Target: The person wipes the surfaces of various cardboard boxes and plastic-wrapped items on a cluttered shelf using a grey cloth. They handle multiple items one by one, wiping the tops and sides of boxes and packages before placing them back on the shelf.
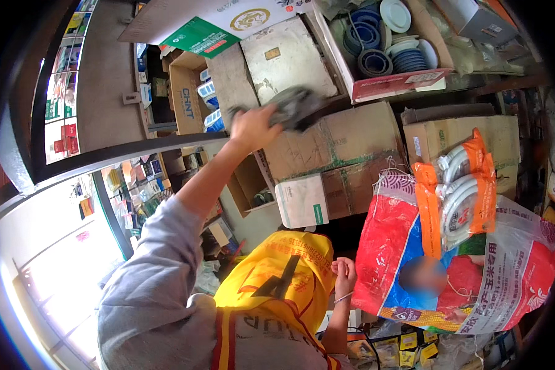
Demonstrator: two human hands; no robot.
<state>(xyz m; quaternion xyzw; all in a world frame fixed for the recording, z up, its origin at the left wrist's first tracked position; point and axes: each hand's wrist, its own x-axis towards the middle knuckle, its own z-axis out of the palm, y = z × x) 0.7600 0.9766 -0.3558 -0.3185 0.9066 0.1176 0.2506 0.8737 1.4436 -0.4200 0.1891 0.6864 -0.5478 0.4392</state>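
Note:
My left hand (254, 125) is stretched out over the cardboard boxes, closed on a dark grey cloth (293, 106) that is blurred. Under and beside the cloth lie a worn whitish box top (282, 60) and a taped brown carton (337, 138). Low beside the yellow apron (277, 259) hangs my right hand (345, 274), its fingers loosely curled with nothing visible in them. Just to its right stands a red and blue printed woven sack (388, 249), with orange packs of white hose (458, 199) lying on it.
An open box (397, 83) of blue and white round plastic parts stands at the top right. A carton of blue-and-white packs (185, 97) is left of the cloth. A dark metal frame bar (134, 150) runs below my left forearm's reach. Small yellow boxes (408, 341) lie at the bottom.

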